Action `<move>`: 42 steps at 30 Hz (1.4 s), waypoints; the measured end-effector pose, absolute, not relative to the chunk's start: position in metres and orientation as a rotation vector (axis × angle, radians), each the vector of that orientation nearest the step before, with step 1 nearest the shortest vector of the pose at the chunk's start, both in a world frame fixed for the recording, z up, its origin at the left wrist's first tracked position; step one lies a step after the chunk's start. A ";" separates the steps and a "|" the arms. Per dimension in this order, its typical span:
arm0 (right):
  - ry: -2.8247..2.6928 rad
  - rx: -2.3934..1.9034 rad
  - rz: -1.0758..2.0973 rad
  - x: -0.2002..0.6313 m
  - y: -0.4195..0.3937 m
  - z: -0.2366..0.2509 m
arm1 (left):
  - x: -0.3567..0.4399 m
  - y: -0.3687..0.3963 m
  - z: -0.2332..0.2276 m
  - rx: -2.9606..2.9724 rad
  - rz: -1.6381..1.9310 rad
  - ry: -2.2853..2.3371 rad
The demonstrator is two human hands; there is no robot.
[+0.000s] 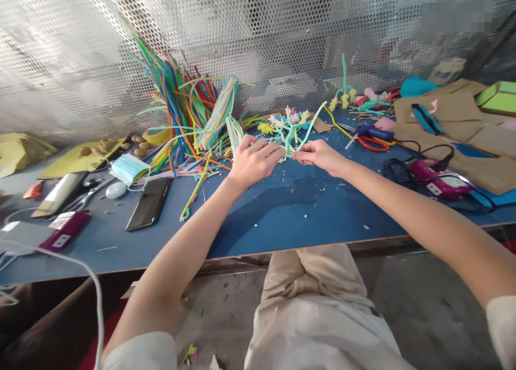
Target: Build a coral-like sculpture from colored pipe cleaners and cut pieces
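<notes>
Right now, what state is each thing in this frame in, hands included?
left hand: closed on the pipe-cleaner flower bunch
right hand: pinching a mint stem of the bunch
pipe-cleaner flower bunch: held just above the blue table
loose pipe cleaners: piled, fanned against the mesh wall
phone: lying flat, screen dark
face mask: lying loose
scissors: lying flat; open or closed unclear
</notes>
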State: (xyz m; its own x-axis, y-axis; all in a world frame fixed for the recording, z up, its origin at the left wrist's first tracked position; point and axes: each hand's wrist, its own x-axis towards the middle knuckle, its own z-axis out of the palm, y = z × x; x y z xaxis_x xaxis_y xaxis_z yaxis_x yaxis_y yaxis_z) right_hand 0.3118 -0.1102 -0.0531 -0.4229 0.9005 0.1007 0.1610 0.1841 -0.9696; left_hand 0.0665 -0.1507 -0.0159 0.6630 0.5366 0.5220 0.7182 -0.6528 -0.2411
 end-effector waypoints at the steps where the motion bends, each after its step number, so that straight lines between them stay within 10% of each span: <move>1: -1.719 -0.990 1.335 0.312 -0.111 -0.052 | 0.066 -0.151 -0.016 -2.447 -0.576 -0.979; 19: -1.585 -0.932 1.854 0.320 -0.107 -0.044 | 0.064 -0.149 -0.021 -2.538 -0.583 -0.964; 28: -1.871 -0.885 1.297 0.321 -0.104 -0.056 | 0.074 -0.151 -0.026 -2.419 -0.682 -1.086; 36: -2.310 -0.811 0.001 0.325 -0.111 -0.050 | 0.077 -0.148 -0.028 -2.511 -0.835 -1.421; 42: -2.370 -0.740 -0.102 0.326 -0.114 -0.044 | 0.073 -0.147 -0.022 -2.614 -0.852 -1.490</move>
State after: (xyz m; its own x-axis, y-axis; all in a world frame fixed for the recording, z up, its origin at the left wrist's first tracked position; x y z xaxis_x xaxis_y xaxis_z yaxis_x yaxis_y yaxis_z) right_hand 0.3258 -0.1138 -0.0438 -0.6334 0.4840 0.6038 0.5339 0.8381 -0.1118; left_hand 0.0725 -0.1471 -0.0217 0.3976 0.7927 0.4620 0.8005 -0.5458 0.2476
